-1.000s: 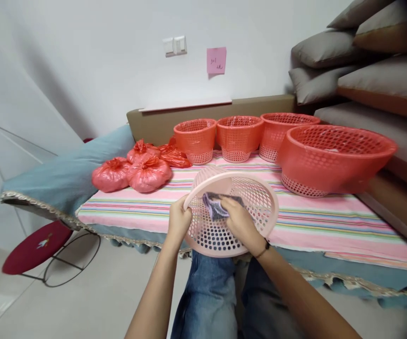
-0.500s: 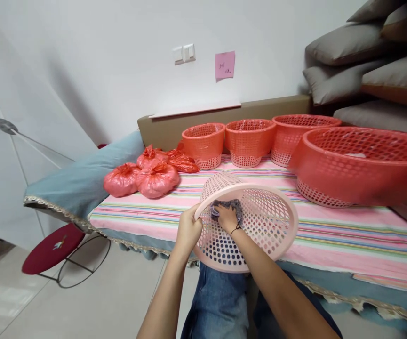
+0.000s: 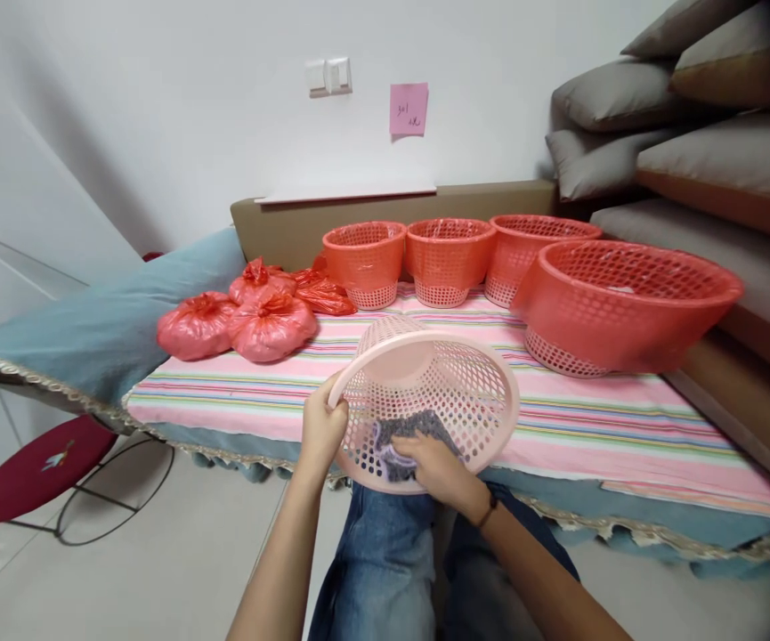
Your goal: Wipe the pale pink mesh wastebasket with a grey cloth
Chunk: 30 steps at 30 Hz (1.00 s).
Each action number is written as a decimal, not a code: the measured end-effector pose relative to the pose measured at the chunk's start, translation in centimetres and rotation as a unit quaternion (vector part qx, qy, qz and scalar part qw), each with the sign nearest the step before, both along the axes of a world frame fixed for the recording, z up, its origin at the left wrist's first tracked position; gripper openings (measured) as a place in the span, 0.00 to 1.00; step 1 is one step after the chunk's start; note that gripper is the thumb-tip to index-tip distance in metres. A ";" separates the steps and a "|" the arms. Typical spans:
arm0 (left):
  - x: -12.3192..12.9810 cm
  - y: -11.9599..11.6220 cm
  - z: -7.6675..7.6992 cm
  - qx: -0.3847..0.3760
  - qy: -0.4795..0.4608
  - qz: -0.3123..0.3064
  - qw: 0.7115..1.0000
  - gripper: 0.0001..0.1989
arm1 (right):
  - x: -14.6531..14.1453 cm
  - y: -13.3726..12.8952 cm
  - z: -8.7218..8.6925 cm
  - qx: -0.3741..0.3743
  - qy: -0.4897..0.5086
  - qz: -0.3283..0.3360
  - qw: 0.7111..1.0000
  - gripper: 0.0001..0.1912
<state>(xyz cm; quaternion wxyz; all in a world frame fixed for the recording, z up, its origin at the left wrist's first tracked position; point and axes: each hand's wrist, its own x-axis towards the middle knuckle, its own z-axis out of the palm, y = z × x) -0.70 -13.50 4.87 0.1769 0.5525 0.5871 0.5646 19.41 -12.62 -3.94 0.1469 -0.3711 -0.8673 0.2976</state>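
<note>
A pale pink plastic mesh basket [image 3: 484, 356] lies tilted on its side over my knees, its mouth facing me. My left hand [image 3: 324, 425] is closed round the left of its rim. Inside the basket my right hand [image 3: 439, 463] presses a dark grey cloth [image 3: 428, 425] with a lilac edge against the lower wall. Its fingers are bent on the cloth, and part of the cloth is hidden under them. A dark band circles the right wrist.
Several baskets wrapped in red plastic, one of them large [image 3: 618, 312], stand on the striped cloth [image 3: 278, 392]. Knotted red bags [image 3: 271, 328] sit at left. Grey cushions [image 3: 725, 169] are piled at right. A dark red stool [image 3: 41, 467] stands on the floor.
My right hand has slid the cloth from deep inside the basket down and toward me, near the lower rim. My left hand keeps its hold on the rim. The view has shifted slightly.
</note>
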 end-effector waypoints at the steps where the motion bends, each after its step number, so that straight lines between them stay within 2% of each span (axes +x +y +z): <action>1: 0.0 -0.2 -0.1 0.000 -0.004 0.016 1.000 0.27 | 0.6 -1.6 0.1 -0.015 -0.006 0.008 1.000 0.39; 5: 0.5 -1.5 -0.9 -0.014 -0.010 0.071 0.997 0.23 | 2.1 -6.1 0.4 -0.052 -0.040 0.003 0.998 0.45; 7: 1.0 -2.2 -2.1 -0.013 -0.025 0.095 0.995 0.22 | 2.3 -7.0 0.4 -0.054 -0.042 -0.003 0.998 0.47; 9: 1.8 -3.0 -4.1 -0.011 -0.064 0.107 0.992 0.22 | 2.2 -7.2 0.2 -0.054 -0.038 -0.007 0.998 0.48; 13: 3.7 -4.1 -8.2 -0.033 -0.227 0.082 0.970 0.27 | 2.1 -7.0 -0.4 -0.043 -0.034 -0.008 0.998 0.49; 16: 4.3 -4.1 -9.2 -0.041 -0.364 0.052 0.929 0.36 | 2.2 -7.3 -0.8 -0.014 -0.050 0.006 0.999 0.45; 18: 3.8 -3.9 -8.7 -0.046 -0.411 0.030 0.910 0.39 | 2.5 -7.7 -0.8 0.004 -0.068 0.015 0.998 0.43; 21: 2.1 -3.4 -7.0 -0.064 -0.394 0.002 0.917 0.37 | 3.5 -8.0 -0.4 0.019 -0.109 -0.002 0.994 0.38; 23: 0.8 -3.2 -5.6 -0.081 -0.327 -0.002 0.941 0.32 | 4.4 -7.8 0.2 0.030 -0.128 -0.032 0.991 0.36; 26: -0.6 -3.0 -3.3 -0.110 -0.172 0.018 0.979 0.21 | 5.5 -6.9 1.5 0.033 -0.138 -0.046 0.989 0.33; 28: -0.9 -2.7 -2.0 -0.111 -0.088 0.021 0.990 0.19 | 5.6 -5.8 2.4 0.015 -0.122 -0.023 0.992 0.34; 30: -0.8 -2.3 -1.2 -0.099 -0.043 0.021 0.994 0.21 | 4.9 -4.1 3.3 0.012 -0.059 -0.015 0.998 0.36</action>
